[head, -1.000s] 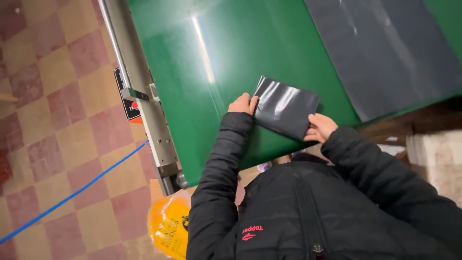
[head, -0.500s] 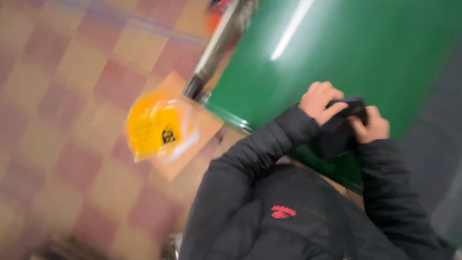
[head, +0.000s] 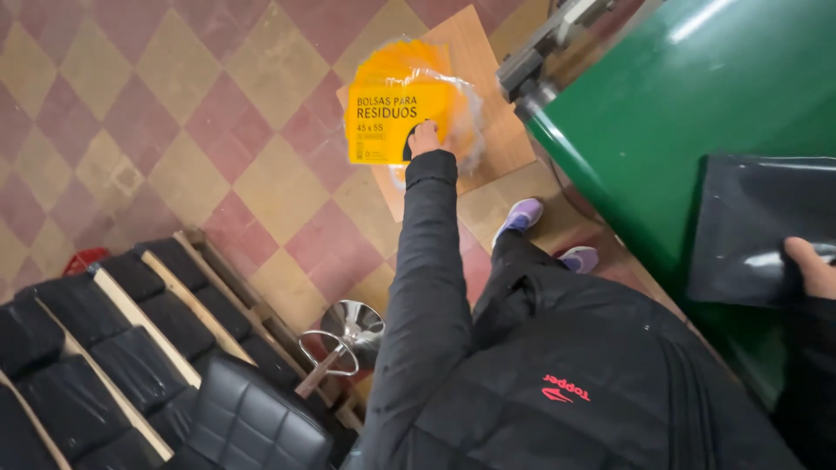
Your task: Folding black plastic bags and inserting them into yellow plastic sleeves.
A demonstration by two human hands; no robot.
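My left hand (head: 424, 137) reaches down to the floor and rests on a yellow pack of bags in clear wrap (head: 387, 109); its fingers are hidden, so a grip cannot be told. The pack lies on a wooden board (head: 492, 130) beside the green table (head: 662, 113). My right hand (head: 814, 265) holds a folded black plastic bag (head: 749, 226) at its lower right corner, flat against the green tabletop. Black jacket sleeves cover both arms.
A metal rail (head: 549, 39) runs along the table's end. My purple shoes (head: 522, 213) stand on the checkered floor tiles. At lower left are stacks of black bags on a wooden pallet (head: 131, 331), a metal funnel (head: 353, 326) and a black padded seat (head: 252, 418).
Both hands were folding the black bag on the table. Now my left hand has let go and dropped to the yellow pack on the floor, and my view has swung left and down.
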